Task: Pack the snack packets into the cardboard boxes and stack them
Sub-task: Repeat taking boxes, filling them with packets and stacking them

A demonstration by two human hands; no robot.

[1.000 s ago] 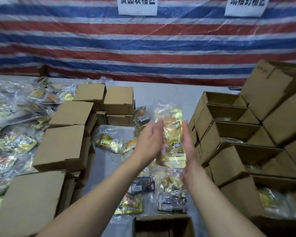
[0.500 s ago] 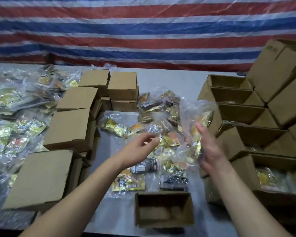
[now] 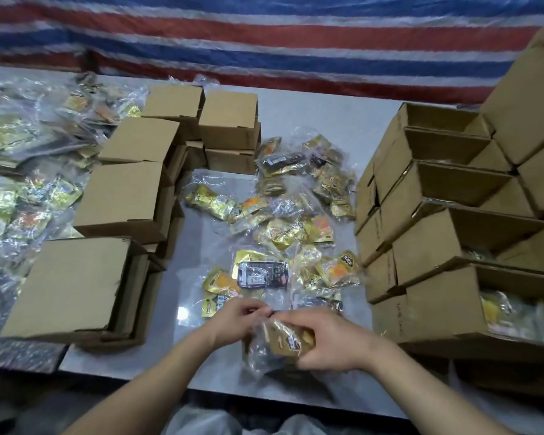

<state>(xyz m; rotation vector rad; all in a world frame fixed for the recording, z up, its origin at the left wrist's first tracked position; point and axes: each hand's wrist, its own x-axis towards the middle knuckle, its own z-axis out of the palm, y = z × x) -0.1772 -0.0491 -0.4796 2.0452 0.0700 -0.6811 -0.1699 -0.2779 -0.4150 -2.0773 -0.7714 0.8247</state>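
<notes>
Both my hands hold a clear plastic bag of snack packets low at the table's near edge. My left hand pinches the bag's top edge. My right hand curls round its right side. The bag and my hands cover the small open cardboard box beneath them, of which only dark slivers show. More loose snack packets in clear bags lie spread over the middle of the table.
Closed cardboard boxes are stacked on the left, with a heap of bagged snacks beyond them. Open boxes stand stacked on the right, some holding packets. A striped tarp hangs behind the table.
My hands came down from chest height to the near table edge with the snack bag, over the small open box. The camera tilted down.
</notes>
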